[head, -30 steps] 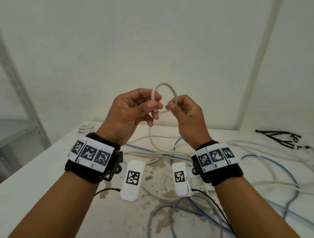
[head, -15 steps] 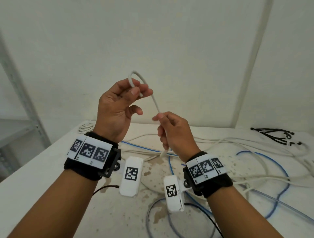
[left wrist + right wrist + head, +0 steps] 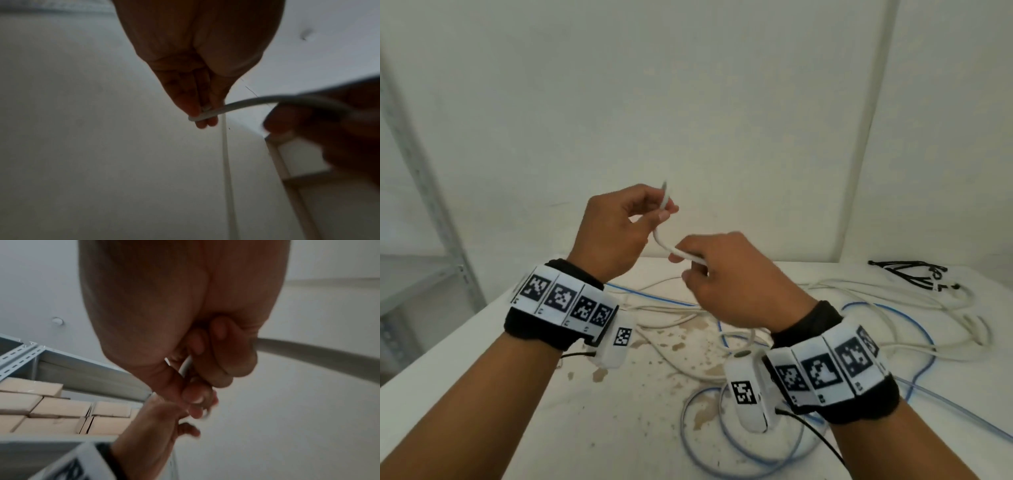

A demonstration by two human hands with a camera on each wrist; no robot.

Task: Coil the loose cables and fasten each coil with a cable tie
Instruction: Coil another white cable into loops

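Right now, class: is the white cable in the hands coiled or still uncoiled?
Uncoiled: the white cable runs as one short curved length between left hand and right hand; no loop shows.

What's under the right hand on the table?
Below the right hand, which grips the white cable, lie loose white and blue cables on the stained table. The forearm hides anything further beneath.

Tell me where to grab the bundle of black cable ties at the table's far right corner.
Pinch the black cable ties at their gathered left end, coming from above. There the strands converge into one tight bunch; the right ends splay apart.
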